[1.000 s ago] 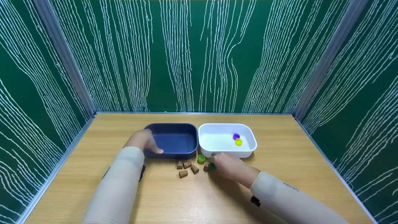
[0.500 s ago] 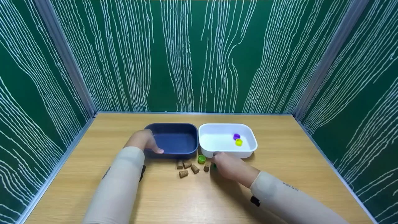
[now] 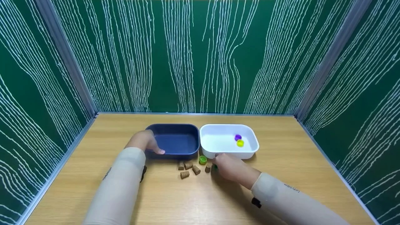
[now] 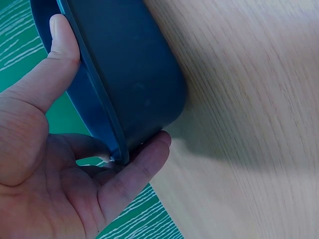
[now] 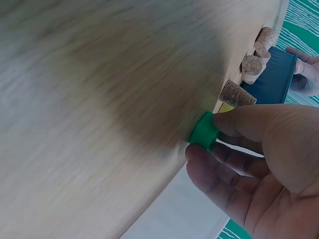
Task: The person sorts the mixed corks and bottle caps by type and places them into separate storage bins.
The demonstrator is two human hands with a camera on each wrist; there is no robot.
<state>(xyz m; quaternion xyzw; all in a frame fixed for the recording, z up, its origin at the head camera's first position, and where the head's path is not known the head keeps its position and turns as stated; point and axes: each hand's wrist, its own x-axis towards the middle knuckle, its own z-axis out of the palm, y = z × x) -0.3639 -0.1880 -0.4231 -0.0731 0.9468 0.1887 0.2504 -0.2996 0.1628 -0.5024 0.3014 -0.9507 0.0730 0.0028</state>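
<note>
Pinching one green cap (image 5: 204, 132) with right hand (image 3: 232, 167), gripping one blue tray (image 3: 179, 140) with left hand (image 3: 142, 140), five corks (image 3: 196, 170), one lime cap (image 3: 202, 160), two caps (image 3: 240, 143) in white tray (image 3: 217, 139)

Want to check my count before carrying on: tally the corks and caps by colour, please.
Brown corks: 5
Purple cap, in the white bin: 1
Yellow cap, also in there: 1
Lime cap: 1
Green cap, in the right hand: 1
Total: 9
</note>
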